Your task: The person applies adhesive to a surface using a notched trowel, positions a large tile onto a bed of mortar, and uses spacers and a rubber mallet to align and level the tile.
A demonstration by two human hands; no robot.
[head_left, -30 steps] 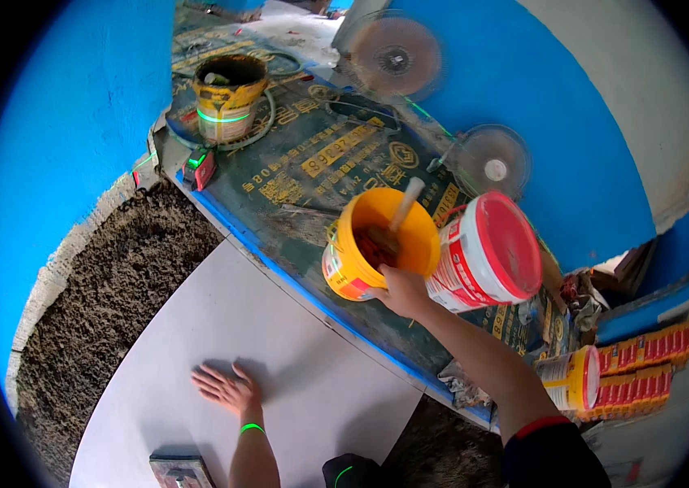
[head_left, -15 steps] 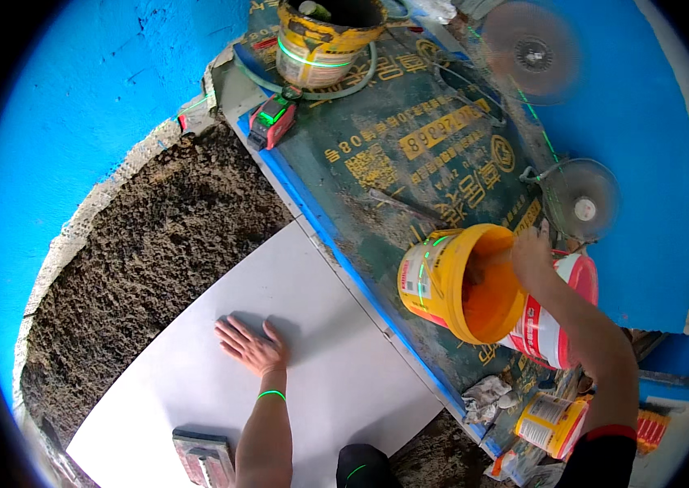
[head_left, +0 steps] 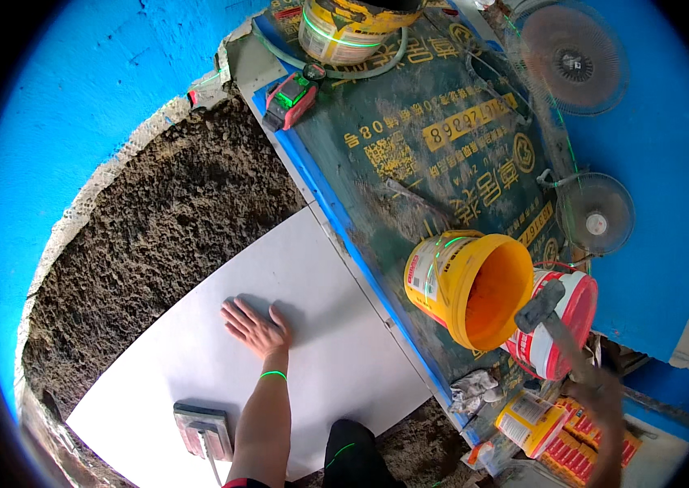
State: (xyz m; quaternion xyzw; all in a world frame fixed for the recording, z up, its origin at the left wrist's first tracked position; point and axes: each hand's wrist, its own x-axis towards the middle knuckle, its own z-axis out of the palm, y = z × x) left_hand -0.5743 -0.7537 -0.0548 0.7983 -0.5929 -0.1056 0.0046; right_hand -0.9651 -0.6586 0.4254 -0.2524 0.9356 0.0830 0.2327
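Observation:
My left hand (head_left: 257,328) lies flat on a large white tile (head_left: 344,325), fingers stretched out. A green light line crosses its wrist. In my right hand (head_left: 602,394), slightly smeared by motion, is a hammer (head_left: 541,306) with a dark blocky head. The hammer head hangs just right of the mouth of a tilted yellow bucket (head_left: 434,281), with orange showing inside. Behind the hammer, a white and red bucket (head_left: 576,321) is partly hidden. Beside my left forearm, a square-based tool (head_left: 202,427) with a pale handle rests on the tile.
Rough dark mortar (head_left: 157,228) lies beyond the tile, bounded by a blue wall (head_left: 76,106). A red and black laser level (head_left: 292,98) stands near a dirty yellow bucket (head_left: 340,37). Two fans (head_left: 576,61) stand at right. A small yellow tub (head_left: 530,423) is near my right arm.
My right hand has come out of the yellow bucket's mouth and moved down and toward me, with the hammer now visible in it. The left hand stays flat on the tile.

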